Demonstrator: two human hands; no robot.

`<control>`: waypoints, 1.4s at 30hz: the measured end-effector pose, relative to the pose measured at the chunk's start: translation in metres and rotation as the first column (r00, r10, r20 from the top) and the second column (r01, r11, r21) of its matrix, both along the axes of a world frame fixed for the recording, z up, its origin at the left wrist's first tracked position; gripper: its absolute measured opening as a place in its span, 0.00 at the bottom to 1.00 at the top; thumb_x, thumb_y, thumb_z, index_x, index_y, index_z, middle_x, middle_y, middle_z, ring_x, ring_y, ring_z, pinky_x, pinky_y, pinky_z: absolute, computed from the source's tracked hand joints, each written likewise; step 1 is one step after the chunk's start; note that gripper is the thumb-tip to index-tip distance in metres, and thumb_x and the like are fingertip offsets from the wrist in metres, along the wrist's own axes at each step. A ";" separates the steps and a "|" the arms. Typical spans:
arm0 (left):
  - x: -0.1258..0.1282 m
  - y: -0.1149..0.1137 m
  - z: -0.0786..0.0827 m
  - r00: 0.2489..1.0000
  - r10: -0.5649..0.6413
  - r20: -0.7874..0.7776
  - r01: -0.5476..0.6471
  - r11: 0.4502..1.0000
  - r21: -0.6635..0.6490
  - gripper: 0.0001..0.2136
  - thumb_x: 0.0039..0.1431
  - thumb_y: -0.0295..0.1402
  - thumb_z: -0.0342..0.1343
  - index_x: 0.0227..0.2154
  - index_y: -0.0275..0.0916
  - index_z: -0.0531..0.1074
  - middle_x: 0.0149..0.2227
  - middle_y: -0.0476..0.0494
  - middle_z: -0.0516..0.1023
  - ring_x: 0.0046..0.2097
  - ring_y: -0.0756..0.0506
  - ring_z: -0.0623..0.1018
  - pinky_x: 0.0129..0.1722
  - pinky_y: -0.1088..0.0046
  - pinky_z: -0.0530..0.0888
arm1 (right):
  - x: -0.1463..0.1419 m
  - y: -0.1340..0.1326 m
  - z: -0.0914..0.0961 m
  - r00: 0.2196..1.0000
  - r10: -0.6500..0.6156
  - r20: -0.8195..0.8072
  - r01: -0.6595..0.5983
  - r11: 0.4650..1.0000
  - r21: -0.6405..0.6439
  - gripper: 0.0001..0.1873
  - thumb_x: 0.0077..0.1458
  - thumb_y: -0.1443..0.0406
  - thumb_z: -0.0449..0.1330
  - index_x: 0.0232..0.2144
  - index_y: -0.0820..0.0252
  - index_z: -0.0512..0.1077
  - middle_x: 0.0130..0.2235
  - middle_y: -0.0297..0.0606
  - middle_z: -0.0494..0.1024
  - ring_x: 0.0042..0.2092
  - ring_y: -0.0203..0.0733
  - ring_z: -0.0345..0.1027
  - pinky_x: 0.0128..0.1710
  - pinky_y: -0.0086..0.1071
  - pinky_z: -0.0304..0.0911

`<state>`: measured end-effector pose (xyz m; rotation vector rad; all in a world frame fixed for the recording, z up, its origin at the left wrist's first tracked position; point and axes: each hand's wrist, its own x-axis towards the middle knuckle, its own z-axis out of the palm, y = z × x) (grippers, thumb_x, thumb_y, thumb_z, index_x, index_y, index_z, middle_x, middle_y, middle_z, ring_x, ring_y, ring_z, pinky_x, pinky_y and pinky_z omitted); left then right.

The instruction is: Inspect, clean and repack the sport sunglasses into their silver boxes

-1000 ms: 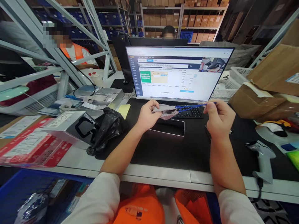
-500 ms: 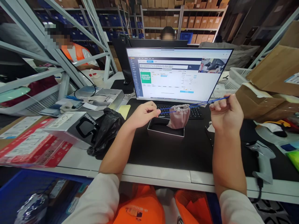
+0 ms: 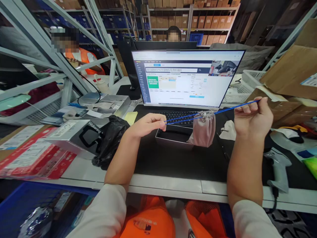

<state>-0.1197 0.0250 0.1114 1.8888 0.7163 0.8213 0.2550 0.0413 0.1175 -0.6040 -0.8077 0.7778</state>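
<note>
A small greyish-pink drawstring pouch (image 3: pixel 204 129) hangs between my hands, its mouth gathered closed. Blue drawstrings (image 3: pixel 232 107) stretch tight from both sides of its neck. My left hand (image 3: pixel 151 124) pinches the string ends on the left. Raised on the right, my right hand (image 3: pixel 254 115) grips the opposite ends between thumb and fingers. Below and behind the pouch, an open shallow box (image 3: pixel 170 142) with a dark inside stands on the black desk mat (image 3: pixel 168 163); the pouch covers its right end. What the pouch contains is hidden.
A monitor (image 3: pixel 183 87) and keyboard (image 3: pixel 177 116) stand behind. On the left are a black plastic bag (image 3: pixel 111 138), a silver printed box (image 3: pixel 74 135) and a red-and-white parcel (image 3: pixel 37 158). A barcode scanner (image 3: pixel 279 168) and cardboard boxes (image 3: pixel 292 76) are at right. Two people are beyond the desk.
My right hand has moved right and pulled the strings longer. The pouch has shifted right, and its ruffled mouth has drawn tighter. My left hand has moved slightly left.
</note>
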 end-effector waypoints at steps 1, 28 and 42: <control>0.000 0.000 0.001 1.000 -0.003 -0.018 0.004 1.000 0.011 0.18 0.59 0.47 0.62 0.22 0.39 0.74 0.27 0.44 0.76 0.31 0.46 0.74 0.34 0.71 0.71 | 0.003 0.001 -0.001 1.000 0.005 -0.008 -0.004 1.000 0.004 0.25 0.43 0.52 0.71 0.23 0.53 0.57 0.23 0.23 0.46 0.22 0.31 0.42 0.27 0.32 0.53; 0.016 -0.006 0.009 0.656 0.310 0.688 -0.199 0.951 -0.239 0.22 0.50 0.41 0.68 0.15 0.37 0.62 0.20 0.54 0.59 0.22 0.55 0.64 0.24 0.78 0.66 | -0.036 -0.023 0.018 0.929 0.157 -0.335 -0.168 0.986 -0.005 0.28 0.76 0.59 0.42 0.27 0.62 0.69 0.17 0.23 0.58 0.17 0.28 0.53 0.25 0.26 0.60; 0.022 -0.035 0.025 0.508 0.338 0.792 -0.209 0.941 -0.267 0.27 0.63 0.41 0.57 0.17 0.39 0.47 0.20 0.53 0.57 0.23 0.54 0.67 0.31 0.75 0.76 | -0.034 0.007 -0.011 0.991 -0.119 -0.053 0.124 0.986 0.114 0.17 0.70 0.64 0.52 0.27 0.59 0.68 0.17 0.25 0.58 0.19 0.30 0.51 0.21 0.25 0.53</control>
